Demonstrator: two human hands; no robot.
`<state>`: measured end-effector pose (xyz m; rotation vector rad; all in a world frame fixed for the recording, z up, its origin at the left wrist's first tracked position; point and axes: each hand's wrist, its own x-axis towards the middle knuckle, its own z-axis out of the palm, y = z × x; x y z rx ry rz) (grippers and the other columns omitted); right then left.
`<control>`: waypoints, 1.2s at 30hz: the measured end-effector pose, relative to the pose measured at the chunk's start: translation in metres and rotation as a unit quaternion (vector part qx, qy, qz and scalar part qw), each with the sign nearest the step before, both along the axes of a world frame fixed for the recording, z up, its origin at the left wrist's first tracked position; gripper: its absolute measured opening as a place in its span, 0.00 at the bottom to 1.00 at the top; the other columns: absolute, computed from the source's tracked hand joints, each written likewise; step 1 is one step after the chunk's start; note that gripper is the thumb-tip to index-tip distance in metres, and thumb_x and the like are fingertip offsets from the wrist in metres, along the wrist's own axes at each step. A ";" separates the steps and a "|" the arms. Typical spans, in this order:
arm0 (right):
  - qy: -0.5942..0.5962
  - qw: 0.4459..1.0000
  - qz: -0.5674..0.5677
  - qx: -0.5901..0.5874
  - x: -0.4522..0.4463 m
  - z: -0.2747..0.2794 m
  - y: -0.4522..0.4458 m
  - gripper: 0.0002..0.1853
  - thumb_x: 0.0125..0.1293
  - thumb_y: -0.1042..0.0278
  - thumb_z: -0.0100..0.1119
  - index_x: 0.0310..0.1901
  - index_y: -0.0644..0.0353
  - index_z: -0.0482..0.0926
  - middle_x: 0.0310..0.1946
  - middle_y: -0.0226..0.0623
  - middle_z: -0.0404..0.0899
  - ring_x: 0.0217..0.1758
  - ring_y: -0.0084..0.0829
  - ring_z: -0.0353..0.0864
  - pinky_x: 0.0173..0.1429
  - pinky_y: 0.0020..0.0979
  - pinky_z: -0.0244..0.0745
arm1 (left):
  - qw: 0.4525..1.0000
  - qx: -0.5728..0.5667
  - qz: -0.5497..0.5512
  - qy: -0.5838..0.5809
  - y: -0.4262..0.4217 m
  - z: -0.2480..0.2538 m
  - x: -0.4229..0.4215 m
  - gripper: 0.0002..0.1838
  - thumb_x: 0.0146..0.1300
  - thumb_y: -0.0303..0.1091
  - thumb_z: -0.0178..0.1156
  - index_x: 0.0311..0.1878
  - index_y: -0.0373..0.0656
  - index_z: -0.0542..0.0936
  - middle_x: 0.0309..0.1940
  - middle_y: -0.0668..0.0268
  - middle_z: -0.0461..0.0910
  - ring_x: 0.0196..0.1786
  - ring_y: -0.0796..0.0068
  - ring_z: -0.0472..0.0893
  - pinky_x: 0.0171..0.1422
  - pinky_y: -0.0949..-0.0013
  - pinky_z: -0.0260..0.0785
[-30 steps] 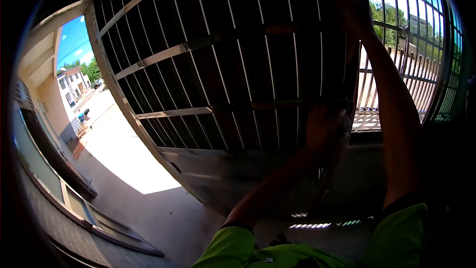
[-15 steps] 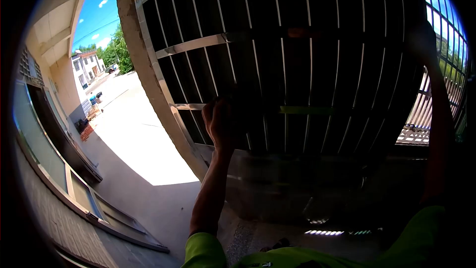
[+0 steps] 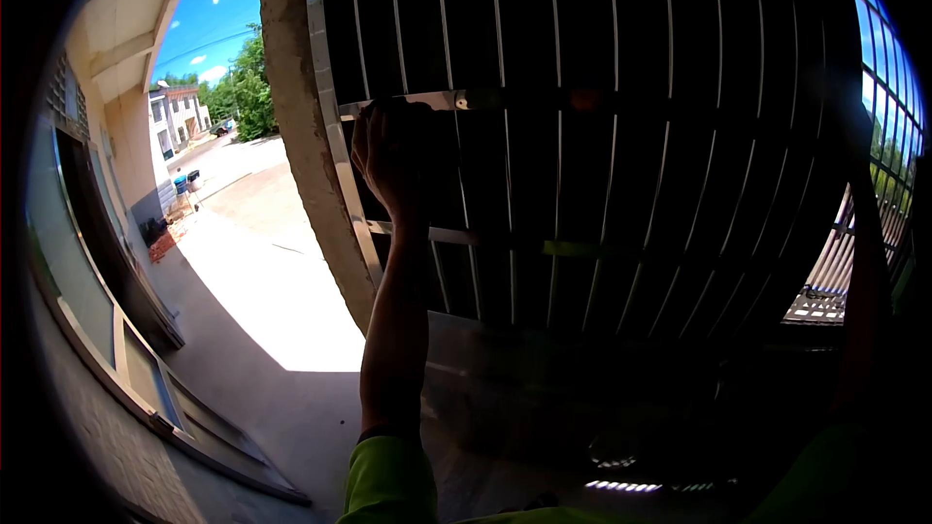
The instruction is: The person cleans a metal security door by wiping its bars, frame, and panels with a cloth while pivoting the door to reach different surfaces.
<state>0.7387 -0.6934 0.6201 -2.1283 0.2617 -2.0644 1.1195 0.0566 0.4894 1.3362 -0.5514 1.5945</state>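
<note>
A metal grille (image 3: 505,99) of thin upright bars and flat shiny crossbars stands before a very dark opening. My left hand (image 3: 388,150) is raised to the left end of the middle crossbar. Its fingers are curled at the bar, closed around something dark that I cannot make out. On the far right, my right arm (image 3: 869,233) reaches up as a dark silhouette beside the brighter barred window. Shadow hides the fingers of that hand, so what it touches does not show.
A rough concrete post (image 3: 291,97) borders the grille on the left. Beyond it lie a sunlit paved yard (image 3: 252,301) and a building wall with a sliding glass door (image 3: 92,272). Another barred window (image 3: 888,107) is at far right.
My left hand has moved up and left from the lower crossbar to the middle one. The view has shifted, so the grille sits lower and further right. My right arm stays raised.
</note>
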 end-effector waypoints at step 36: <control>0.023 0.990 0.044 -0.132 0.015 -0.002 0.081 0.24 0.72 0.50 0.58 0.51 0.67 0.78 0.35 0.36 0.81 0.35 0.26 0.80 0.36 0.32 0.76 | 0.726 -0.408 -0.372 0.410 0.005 -0.443 -0.116 0.02 0.64 0.22 0.58 0.39 0.37 0.76 0.27 0.63 0.78 0.23 0.69 0.78 0.29 0.64 0.74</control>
